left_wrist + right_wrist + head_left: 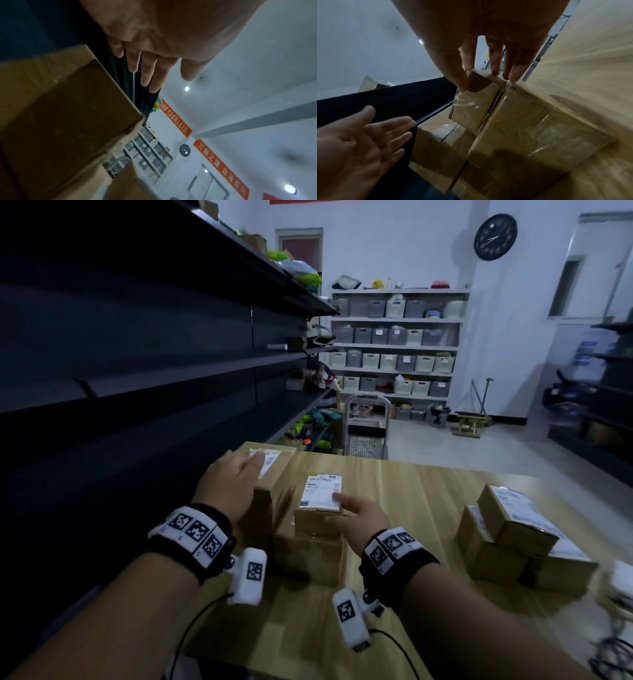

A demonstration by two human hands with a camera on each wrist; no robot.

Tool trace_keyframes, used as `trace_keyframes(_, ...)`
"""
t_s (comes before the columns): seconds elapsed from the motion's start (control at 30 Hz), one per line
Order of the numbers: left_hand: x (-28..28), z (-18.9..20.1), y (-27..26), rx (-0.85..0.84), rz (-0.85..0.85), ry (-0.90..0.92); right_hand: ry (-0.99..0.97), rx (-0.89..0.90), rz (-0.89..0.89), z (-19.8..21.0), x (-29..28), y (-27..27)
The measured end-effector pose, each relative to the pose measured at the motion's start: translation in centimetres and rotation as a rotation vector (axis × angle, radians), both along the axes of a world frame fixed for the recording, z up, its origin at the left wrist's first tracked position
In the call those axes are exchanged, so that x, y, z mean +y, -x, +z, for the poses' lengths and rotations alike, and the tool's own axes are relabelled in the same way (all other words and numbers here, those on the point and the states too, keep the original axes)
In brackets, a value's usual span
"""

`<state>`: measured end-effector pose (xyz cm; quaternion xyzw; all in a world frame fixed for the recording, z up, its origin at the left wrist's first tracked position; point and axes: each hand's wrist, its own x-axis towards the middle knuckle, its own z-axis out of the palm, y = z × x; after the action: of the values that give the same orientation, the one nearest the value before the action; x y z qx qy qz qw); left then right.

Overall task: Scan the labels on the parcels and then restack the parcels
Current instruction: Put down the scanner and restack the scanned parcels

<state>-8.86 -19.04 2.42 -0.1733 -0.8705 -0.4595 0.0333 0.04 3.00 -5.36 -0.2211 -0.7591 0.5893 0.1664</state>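
Observation:
On the wooden table (pixel 411 491) a small brown parcel (pixel 318 522) with a white label on top sits on a larger parcel (pixel 308 559). My right hand (pixel 359 515) holds its near right corner, thumb on the label and fingers down the right side. The right wrist view shows that hand (pixel 476 75) pinching the small parcel (pixel 474 108) at its corner. A taller labelled parcel (pixel 274 474) stands just to the left. My left hand (pixel 233 484) hovers over it with straight fingers. In the left wrist view the left hand (pixel 164 70) is clear of this parcel (pixel 68 115).
A second stack of labelled parcels (pixel 513 529) stands on the table's right side, with a white object (pixel 621 580) and cables at the right edge. Dark shelving (pixel 137 337) runs along the left. A trolley (pixel 366 426) stands beyond the table's far edge.

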Motion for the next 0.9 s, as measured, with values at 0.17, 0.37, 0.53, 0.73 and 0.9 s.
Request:
trace_keyframes(0.17,0.0,-1.0,1.1,-0.024,-0.064,0.246,-0.077,-0.042,0.025,0.3,-1.0,1.9)
trace_keyframes(0.37,-0.3,-1.2,1.4,-0.022,-0.079,0.204,0.017,-0.012,0.033,-0.2,-1.8,2.8)
trace_keyframes(0.53,-0.4,-1.2,1.4,0.016,-0.082,0.157,0.060,0.023,0.033,0.3,-1.4,1.6)
trace_keyframes(0.73,0.9,-0.5,-0.5,0.164,-0.074,-0.110,0.105,0.152,-0.042,0.2,1.4,-1.6)
trace_keyframes(0.9,5.3,-0.8,-5.0,0.064,-0.220,-0.263,0.220,0.244,-0.189,-0.4,4.5,-5.7)
